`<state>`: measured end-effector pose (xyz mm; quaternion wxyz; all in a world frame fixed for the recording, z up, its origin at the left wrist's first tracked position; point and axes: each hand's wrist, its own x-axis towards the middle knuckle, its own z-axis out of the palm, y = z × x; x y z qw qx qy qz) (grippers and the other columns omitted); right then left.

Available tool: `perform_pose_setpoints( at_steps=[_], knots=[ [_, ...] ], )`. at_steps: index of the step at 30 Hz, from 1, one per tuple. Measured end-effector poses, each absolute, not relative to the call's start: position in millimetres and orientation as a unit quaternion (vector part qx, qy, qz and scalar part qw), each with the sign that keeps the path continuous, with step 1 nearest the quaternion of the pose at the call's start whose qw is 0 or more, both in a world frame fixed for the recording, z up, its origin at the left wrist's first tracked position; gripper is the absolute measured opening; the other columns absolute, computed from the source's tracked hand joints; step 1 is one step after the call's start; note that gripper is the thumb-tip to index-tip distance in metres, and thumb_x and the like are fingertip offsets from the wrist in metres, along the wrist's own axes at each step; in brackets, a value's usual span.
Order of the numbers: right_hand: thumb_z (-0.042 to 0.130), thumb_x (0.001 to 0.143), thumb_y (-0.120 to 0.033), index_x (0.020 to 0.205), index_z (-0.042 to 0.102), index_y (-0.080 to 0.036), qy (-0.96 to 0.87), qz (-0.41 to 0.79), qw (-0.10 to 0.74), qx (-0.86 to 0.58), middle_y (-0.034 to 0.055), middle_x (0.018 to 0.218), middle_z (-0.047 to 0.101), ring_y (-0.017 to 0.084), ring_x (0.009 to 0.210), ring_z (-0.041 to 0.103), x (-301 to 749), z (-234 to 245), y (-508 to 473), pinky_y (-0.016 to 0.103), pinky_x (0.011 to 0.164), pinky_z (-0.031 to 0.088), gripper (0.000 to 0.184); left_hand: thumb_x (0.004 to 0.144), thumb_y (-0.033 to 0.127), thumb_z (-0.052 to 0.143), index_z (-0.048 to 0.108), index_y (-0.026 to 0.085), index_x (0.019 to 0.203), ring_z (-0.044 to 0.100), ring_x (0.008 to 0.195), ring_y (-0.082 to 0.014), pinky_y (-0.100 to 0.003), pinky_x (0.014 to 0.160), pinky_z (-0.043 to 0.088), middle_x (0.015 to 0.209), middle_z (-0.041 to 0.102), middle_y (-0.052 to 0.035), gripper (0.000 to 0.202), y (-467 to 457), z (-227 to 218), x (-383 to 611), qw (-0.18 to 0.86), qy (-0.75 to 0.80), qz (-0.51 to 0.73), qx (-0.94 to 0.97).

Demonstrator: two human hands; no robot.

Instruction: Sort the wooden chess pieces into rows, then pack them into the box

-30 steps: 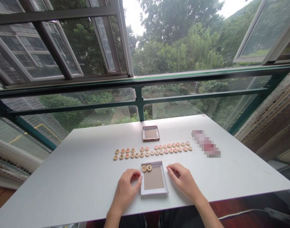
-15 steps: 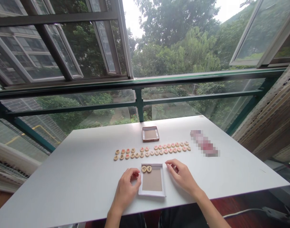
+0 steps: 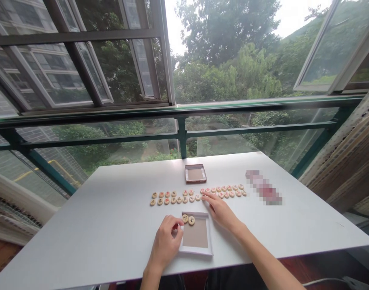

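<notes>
My left hand (image 3: 166, 238) is at the left wall of a shallow white-rimmed box (image 3: 210, 241), its thumb and curled fingers closed on that edge. Inside the box, in the far left corner, lie two wooden xiangqi pieces (image 3: 191, 220) with black characters. My right hand (image 3: 222, 211) stretches past the box's far right corner. Its fingertips touch the near row of xiangqi pieces (image 3: 191, 199) and cover part of it; the thumb stays apart from the fingers. A second row of xiangqi pieces (image 3: 223, 188), several with red characters, runs just behind, with gaps in it.
A smaller shallow box with a dark rim (image 3: 195, 182) stands behind the rows on the white table (image 3: 112, 225). A blurred-out pinkish item (image 3: 264, 187) lies to the right. Beyond the far table edge is a green railing (image 3: 182, 139) before open windows.
My right hand has moved forward and left, from beside the box to the near row of pieces. My left hand stays at the box. The piece marked 士 inside has shifted slightly toward me.
</notes>
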<state>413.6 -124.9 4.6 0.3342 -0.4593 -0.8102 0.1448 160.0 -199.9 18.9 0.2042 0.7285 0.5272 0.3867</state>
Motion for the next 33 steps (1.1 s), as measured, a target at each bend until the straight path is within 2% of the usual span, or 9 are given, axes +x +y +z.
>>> perform_pose_setpoints(
  at_steps=[8, 14, 19, 23, 27, 33],
  knots=[
    [0.044, 0.090, -0.003, 0.129, 0.063, -0.026, -0.827, 0.137, 0.308, -0.450, 0.0054, 0.134, 0.064, 0.024, 0.126, 0.056, 421, 10, -140, 0.050, 0.113, 0.040, 0.049, 0.089, 0.018, 0.049, 0.063, 0.023, 0.086, 0.061, 0.075, -0.0191, -0.031, 0.070, 0.051, 0.084, 0.064, -0.0036, 0.015, -200, 19, 159, 0.207, 0.527, 0.390, 0.726],
    [0.045, 0.096, -0.010, 0.125, 0.066, -0.027, -0.828, 0.165, 0.300, -0.444, 0.0051, 0.129, 0.067, 0.023, 0.117, 0.060, 433, 22, -163, 0.044, 0.102, 0.050, 0.040, 0.090, 0.021, 0.051, 0.062, 0.023, 0.088, 0.061, 0.075, -0.0185, -0.030, 0.070, 0.052, 0.084, 0.064, -0.0032, 0.012, -200, 18, 159, 0.210, 0.531, 0.388, 0.724],
    [0.046, 0.099, -0.018, 0.119, 0.068, -0.026, -0.807, 0.176, 0.320, -0.465, 0.0076, 0.129, 0.064, 0.023, 0.118, 0.060, 441, 24, -175, 0.042, 0.102, 0.051, 0.031, 0.091, 0.023, 0.052, 0.062, 0.023, 0.087, 0.061, 0.073, -0.0188, -0.030, 0.069, 0.051, 0.081, 0.064, -0.0025, 0.011, -201, 17, 159, 0.202, 0.533, 0.378, 0.729],
    [0.051, 0.098, -0.024, 0.126, 0.063, -0.026, -0.791, 0.167, 0.341, -0.480, 0.0091, 0.129, 0.061, 0.023, 0.119, 0.060, 440, 22, -171, 0.041, 0.102, 0.051, 0.030, 0.090, 0.024, 0.052, 0.063, 0.023, 0.090, 0.061, 0.072, -0.0191, -0.030, 0.069, 0.050, 0.080, 0.064, -0.0022, 0.010, -200, 16, 159, 0.200, 0.540, 0.368, 0.730],
    [0.057, 0.095, -0.022, 0.122, 0.064, -0.025, -0.797, 0.153, 0.350, -0.467, 0.0085, 0.118, 0.066, 0.024, 0.111, 0.061, 434, 18, -163, 0.043, 0.098, 0.052, 0.027, 0.091, 0.026, 0.052, 0.063, 0.023, 0.094, 0.061, 0.074, -0.0196, -0.031, 0.071, 0.050, 0.081, 0.065, -0.0023, 0.012, -201, 14, 159, 0.204, 0.553, 0.349, 0.728],
    [0.057, 0.095, -0.018, 0.111, 0.067, -0.026, -0.795, 0.145, 0.369, -0.460, 0.0063, 0.107, 0.069, 0.024, 0.103, 0.062, 433, 11, -160, 0.043, 0.092, 0.054, 0.020, 0.092, 0.030, 0.051, 0.061, 0.024, 0.098, 0.060, 0.076, -0.0198, -0.033, 0.075, 0.049, 0.080, 0.063, -0.0012, 0.013, -201, 12, 160, 0.207, 0.560, 0.323, 0.734]
  ],
)
